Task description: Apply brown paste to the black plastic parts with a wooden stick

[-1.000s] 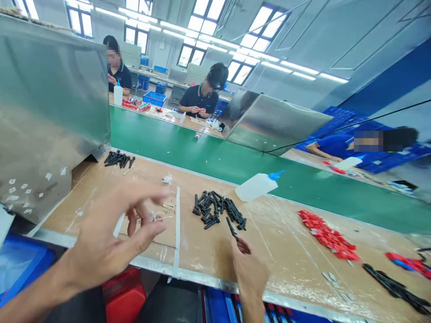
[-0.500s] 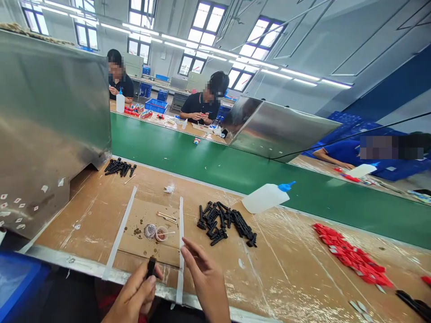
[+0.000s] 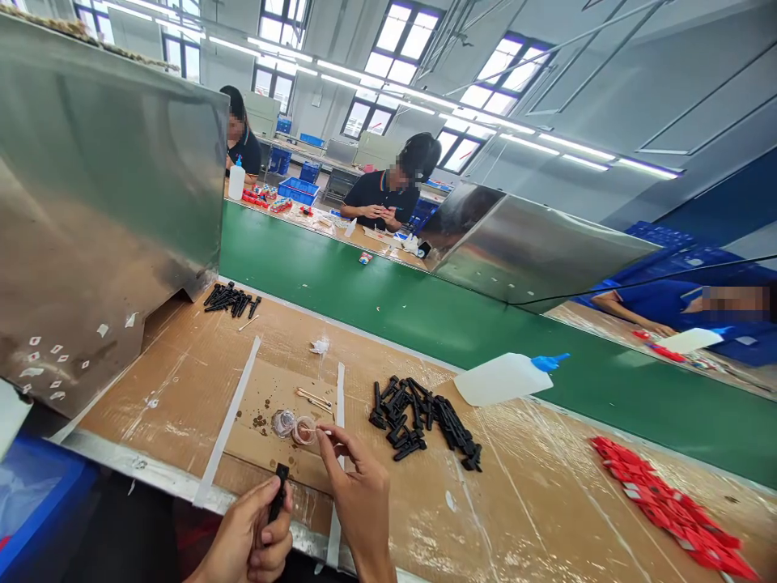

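My left hand is closed around a small black plastic part, its end standing up above the thumb. In front of it, the thumb and index finger of my right hand pinch the end of a cotton swab. The swab's other end rests in a small clear cup with reddish-brown contents. A second small round container touches the cup on the left. Both stand on a stained cardboard sheet, where several spare cotton swabs also lie.
Right of the cardboard lie a pile of black parts and a white bottle on its side. Farther right are red pieces. More black parts lie by a metal panel. Co-workers sit beyond the green belt.
My right hand has moved left to the cup and closed its fingertips on the swab there. The left hand still holds the black part, now more upright. The whole view has shifted slightly.
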### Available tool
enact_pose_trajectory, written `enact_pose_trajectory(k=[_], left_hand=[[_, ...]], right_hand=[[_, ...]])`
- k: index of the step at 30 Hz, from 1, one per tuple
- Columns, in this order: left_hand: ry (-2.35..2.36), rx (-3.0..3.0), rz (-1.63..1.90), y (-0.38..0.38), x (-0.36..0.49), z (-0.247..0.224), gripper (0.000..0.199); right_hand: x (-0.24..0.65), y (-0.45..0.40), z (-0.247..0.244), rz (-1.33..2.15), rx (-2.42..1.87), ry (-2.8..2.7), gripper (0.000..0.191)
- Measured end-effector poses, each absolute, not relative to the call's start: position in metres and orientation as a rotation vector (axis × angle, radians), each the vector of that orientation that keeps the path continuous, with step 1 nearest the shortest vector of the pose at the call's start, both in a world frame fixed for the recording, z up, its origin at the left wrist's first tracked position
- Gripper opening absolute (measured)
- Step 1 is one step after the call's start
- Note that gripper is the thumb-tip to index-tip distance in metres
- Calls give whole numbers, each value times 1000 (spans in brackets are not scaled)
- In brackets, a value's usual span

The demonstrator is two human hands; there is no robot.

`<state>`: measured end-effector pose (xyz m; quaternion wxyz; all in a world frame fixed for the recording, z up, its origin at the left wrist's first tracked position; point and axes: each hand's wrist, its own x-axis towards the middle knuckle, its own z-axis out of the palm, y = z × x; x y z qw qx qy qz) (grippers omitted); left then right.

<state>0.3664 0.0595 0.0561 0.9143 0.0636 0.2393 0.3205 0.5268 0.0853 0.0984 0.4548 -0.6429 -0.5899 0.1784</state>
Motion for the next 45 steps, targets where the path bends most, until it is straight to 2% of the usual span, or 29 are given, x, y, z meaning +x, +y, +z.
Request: enact_pose_trajectory(k=[5,11,17,31,45], left_hand=[[521,100,617,59,366,59,54],[540,80,609,60,366,63,54],[543,88,611,61,365,68,54],[542,86,617,60,365,65,53],[539,84,608,60,367,64,54]], right_hand=[[532,76,92,347,-1605,-1325,22],[531,66,90,492,-1597,-999,31],[521,45,90,637,-1517,-837,26],[506,36,72,657,-1408,-991,11],[496,37,65,620,-1407,-920,17]])
